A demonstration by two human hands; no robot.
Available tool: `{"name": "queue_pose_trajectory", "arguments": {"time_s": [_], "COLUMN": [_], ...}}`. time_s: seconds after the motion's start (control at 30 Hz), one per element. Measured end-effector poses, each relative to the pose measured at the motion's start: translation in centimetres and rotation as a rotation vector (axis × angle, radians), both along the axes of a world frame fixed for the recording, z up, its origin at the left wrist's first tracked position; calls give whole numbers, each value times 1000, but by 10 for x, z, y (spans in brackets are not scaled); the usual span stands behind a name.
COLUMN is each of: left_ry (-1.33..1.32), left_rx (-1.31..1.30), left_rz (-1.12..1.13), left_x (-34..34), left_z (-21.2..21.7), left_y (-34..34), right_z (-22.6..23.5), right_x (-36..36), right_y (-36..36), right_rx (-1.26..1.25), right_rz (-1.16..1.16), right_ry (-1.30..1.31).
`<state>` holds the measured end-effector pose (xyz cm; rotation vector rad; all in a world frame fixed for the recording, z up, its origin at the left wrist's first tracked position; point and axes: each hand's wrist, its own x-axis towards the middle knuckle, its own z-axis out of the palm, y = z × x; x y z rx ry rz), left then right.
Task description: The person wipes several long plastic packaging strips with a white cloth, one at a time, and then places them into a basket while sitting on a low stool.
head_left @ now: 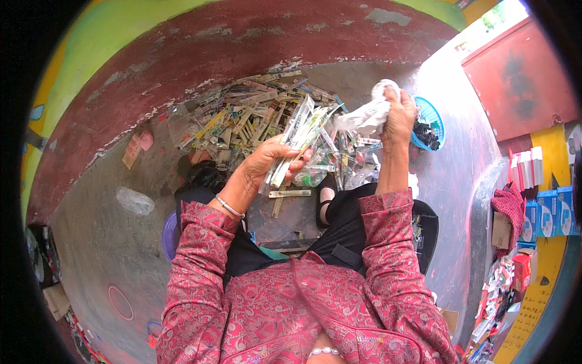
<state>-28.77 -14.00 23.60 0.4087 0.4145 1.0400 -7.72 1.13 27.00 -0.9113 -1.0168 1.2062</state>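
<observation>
1. The landmark is the heap of packets [254,118], a spread of long flat packets on the grey floor against the dark red wall [242,36]. All places below are told from this heap.
2. The left hand [270,164] is at the near edge of the heap, on the person's side. Its fingers are curled and pressed together around a bundle of slim packets [300,136], with the thumb closing from below.
3. The long axis of the bundle runs from the left palm up and to the right, so the free ends fan out over the near right part of the heap and point toward the other hand.
4. The right hand [400,118] is to the right of the heap and raised above the floor. Its fingers are bunched tightly on a crumpled clear plastic bag [370,115], which hangs out to the left of the fist.
5. The bag is just beside the fanned tips of the bundle; whether they touch, one cannot tell. The right hand is the nearer one to those tips.
6. Further right from the heap, behind the right hand, sits a blue basket [433,115] with dark pieces inside.
</observation>
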Motion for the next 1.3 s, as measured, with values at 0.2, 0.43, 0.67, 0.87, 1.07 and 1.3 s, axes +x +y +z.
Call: {"name": "queue_pose_trajectory", "arguments": {"time_s": [0.2, 0.43, 0.67, 0.87, 1.07, 1.3], "left_ry": [-89, 282, 993, 1673, 1407, 496], "left_rx": [-2, 43, 79, 424, 501, 163], "left_rz": [6, 125, 353, 506, 482, 134], "left_x": [-1, 4, 11, 27, 25, 8], "left_z": [-3, -7, -26, -29, -23, 4], "left_y": [5, 6, 13, 14, 8, 4], "right_z": [24, 0, -10, -31, -44, -36], "right_x": [-27, -56, -26, -65, -67, -65], "right_y": [-55, -64, -34, -58, -51, -48], "right_rx": [342, 491, -20, -82, -139, -159], "right_rz": [162, -34, 39, 162, 324, 279], "right_ry": [-365, -847, -183, -442, -299, -231]}}
